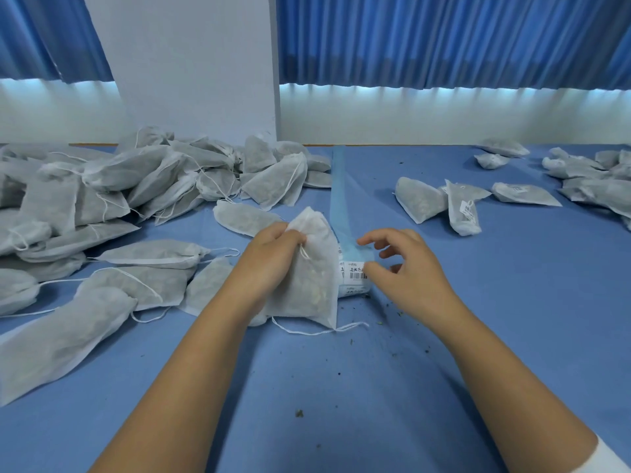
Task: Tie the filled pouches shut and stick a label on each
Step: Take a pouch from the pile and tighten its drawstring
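Labelling: left hand (273, 259) grips a filled white fabric pouch (316, 278); right hand (401, 273), fingers loose, touches a white barcode label (355, 275), likely peeling next.

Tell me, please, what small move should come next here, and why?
Probably peel the barcode label off the blue backing strip with the right hand, whose thumb touches it; the left hand holds the pouch beside it, no label showing on it.

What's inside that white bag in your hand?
Through the thin pouch that the left hand grips, lumpy grey-green and pale bits show. The fabric blurs them, so what they are cannot be told, and the hand covers the pouch's left side.
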{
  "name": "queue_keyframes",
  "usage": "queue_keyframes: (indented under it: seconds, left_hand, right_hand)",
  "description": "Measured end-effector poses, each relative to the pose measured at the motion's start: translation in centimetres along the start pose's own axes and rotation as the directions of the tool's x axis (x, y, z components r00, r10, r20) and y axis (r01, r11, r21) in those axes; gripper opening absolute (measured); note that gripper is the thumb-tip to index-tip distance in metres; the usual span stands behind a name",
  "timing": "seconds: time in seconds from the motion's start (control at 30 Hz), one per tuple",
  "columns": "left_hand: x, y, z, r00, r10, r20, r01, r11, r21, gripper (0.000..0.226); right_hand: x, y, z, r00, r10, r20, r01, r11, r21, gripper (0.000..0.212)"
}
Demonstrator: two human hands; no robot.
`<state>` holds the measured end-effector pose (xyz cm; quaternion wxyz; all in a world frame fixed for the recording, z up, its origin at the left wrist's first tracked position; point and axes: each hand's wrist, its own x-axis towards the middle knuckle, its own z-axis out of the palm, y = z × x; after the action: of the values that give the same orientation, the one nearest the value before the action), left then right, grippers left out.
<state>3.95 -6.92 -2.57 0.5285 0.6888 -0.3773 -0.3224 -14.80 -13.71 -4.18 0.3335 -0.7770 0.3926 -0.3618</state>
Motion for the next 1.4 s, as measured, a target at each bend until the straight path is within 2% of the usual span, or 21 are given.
queue_keyframes:
  seconds: [0.17,0.37,0.5,0.7,0.97,1.4]
  left_hand:
    - [0.0,-0.1,0.0,0.999,0.009,0.042,-0.009,1.000,0.003,0.017]
    - [0.0,-0.2,0.1,0.999,0.036,0.034,-0.036,0.999,-0.005,0.015]
    - [-0.1,-0.3,0.1,0.987,0.150,0.058,-0.152,0.988,0.027,0.015]
    - [-0.2,-0.7,0.7,0.953,0.273,0.132,-0.295,0.937,0.190,0.022]
    - [0.1,-1.0,0.8,0.955,0.282,0.089,-0.295,0.932,0.209,0.024]
    - [0.1,-1.0,1.0,0.945,0.315,0.086,-0.327,0.910,0.257,0.024]
  right_hand:
    - [-0.1,0.2,0.4,0.996,-0.065,0.068,0.070,0.995,-0.075,0.035]
    - [0.0,0.5,0.8,0.988,-0.132,0.080,0.135,0.990,-0.042,0.026]
    - [-0.1,0.5,0.9,0.991,-0.131,0.030,0.131,0.991,-0.008,0.024]
    - [0.1,0.5,1.0,0.994,-0.097,-0.050,0.097,0.995,-0.020,0.020]
    - [0.2,0.7,0.9,0.996,-0.036,-0.076,0.033,0.999,-0.044,0.019]
    - [-0.3,0.3,1.1,0.988,-0.074,-0.139,0.060,0.993,-0.103,0.009]
